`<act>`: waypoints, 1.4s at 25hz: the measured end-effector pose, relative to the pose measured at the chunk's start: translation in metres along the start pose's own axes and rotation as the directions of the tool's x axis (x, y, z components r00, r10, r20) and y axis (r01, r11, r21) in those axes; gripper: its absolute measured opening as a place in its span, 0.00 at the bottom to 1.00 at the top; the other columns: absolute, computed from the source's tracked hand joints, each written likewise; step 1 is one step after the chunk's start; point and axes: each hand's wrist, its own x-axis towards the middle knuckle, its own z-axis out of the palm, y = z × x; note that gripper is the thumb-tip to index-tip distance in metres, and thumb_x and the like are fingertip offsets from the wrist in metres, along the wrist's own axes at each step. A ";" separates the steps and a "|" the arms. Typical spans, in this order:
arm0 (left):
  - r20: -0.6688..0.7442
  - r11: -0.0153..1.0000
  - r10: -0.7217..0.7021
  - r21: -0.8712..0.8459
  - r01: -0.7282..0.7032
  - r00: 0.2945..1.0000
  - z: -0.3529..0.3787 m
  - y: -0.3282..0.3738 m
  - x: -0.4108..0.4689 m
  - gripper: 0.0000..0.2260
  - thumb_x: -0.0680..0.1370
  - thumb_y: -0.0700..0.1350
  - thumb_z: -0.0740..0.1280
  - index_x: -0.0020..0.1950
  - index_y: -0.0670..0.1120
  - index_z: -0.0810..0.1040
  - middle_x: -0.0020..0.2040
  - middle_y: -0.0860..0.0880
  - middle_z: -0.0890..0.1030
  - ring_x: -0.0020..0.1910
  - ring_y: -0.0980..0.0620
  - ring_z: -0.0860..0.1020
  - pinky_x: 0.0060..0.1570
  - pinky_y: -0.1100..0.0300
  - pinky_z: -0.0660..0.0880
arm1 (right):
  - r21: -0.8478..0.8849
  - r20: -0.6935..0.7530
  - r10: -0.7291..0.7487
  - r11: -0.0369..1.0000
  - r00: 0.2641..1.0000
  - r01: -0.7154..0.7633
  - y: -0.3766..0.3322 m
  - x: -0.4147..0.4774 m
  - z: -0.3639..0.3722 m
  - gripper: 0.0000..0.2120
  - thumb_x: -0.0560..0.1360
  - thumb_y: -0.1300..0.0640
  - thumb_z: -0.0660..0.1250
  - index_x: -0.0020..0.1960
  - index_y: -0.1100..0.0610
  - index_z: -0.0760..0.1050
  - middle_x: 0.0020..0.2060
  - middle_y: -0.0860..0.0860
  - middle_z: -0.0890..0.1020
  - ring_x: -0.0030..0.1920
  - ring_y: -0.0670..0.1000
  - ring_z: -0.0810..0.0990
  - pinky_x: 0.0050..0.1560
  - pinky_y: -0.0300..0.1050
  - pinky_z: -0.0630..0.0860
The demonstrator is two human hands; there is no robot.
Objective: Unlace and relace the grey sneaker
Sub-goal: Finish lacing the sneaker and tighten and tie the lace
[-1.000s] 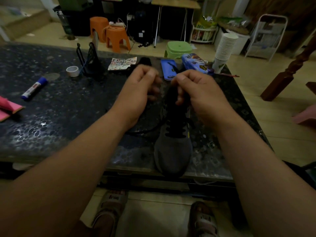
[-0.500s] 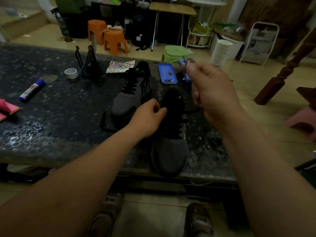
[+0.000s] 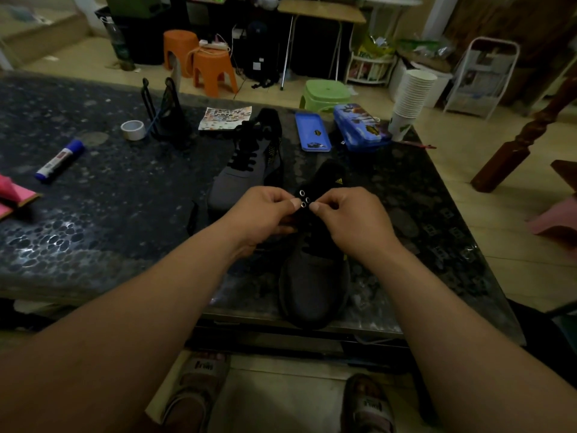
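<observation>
A grey sneaker (image 3: 313,282) with black laces lies toe toward me at the front edge of the dark speckled table (image 3: 93,214). Both hands meet over its upper lacing. My left hand (image 3: 265,214) pinches the eyelet flap, where three metal eyelets (image 3: 303,199) show between the thumbs. My right hand (image 3: 349,217) pinches the other side of the same spot, fingers curled; whether it holds lace or flap is too dark to tell. The second grey sneaker (image 3: 246,170) sits laced just behind my left hand.
On the table: a marker (image 3: 59,160), tape roll (image 3: 133,130), black wire holder (image 3: 168,114), sticker sheet (image 3: 225,117), blue tray (image 3: 313,131), blue pencil case (image 3: 359,126), stacked paper cups (image 3: 410,101). Pink items (image 3: 12,198) lie at the left edge. Stools stand beyond.
My right hand came down from its raised position back to the sneaker's top eyelets. My left hand shifted up to meet it there.
</observation>
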 end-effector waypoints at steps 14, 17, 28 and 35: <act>0.103 0.919 0.178 0.339 -0.202 0.979 -0.005 0.004 -0.001 0.07 0.84 0.42 0.65 0.45 0.48 0.75 0.43 0.43 0.80 0.41 0.49 0.80 0.45 0.49 0.83 | -0.125 0.081 0.007 0.992 0.997 0.003 -0.013 0.004 -0.004 0.08 0.82 0.46 0.65 0.50 0.45 0.83 0.42 0.44 0.81 0.45 0.48 0.79 0.43 0.46 0.74; 0.134 0.845 0.260 0.448 -0.292 0.956 -0.007 0.009 -0.001 0.05 0.84 0.42 0.65 0.48 0.47 0.75 0.40 0.48 0.79 0.36 0.55 0.77 0.39 0.57 0.79 | -0.129 0.122 0.006 0.992 0.992 0.010 -0.013 0.006 -0.005 0.10 0.83 0.47 0.63 0.52 0.46 0.83 0.42 0.45 0.81 0.46 0.49 0.80 0.45 0.48 0.76; -0.160 0.853 -0.038 -0.520 -0.052 0.986 -0.020 0.026 -0.001 0.08 0.81 0.40 0.56 0.42 0.46 0.66 0.36 0.46 0.71 0.27 0.51 0.71 0.34 0.57 0.78 | 0.267 0.077 0.046 0.962 0.996 -0.065 0.017 0.014 -0.032 0.19 0.84 0.62 0.59 0.70 0.47 0.78 0.65 0.46 0.79 0.65 0.45 0.76 0.64 0.39 0.70; 0.103 0.544 0.250 0.807 -0.228 0.963 -0.053 0.004 -0.001 0.11 0.81 0.57 0.68 0.45 0.53 0.82 0.38 0.52 0.81 0.41 0.51 0.80 0.46 0.50 0.78 | 0.338 0.147 0.034 0.937 0.989 -0.083 0.035 0.016 -0.032 0.14 0.85 0.57 0.61 0.65 0.44 0.78 0.60 0.42 0.81 0.61 0.42 0.78 0.61 0.40 0.74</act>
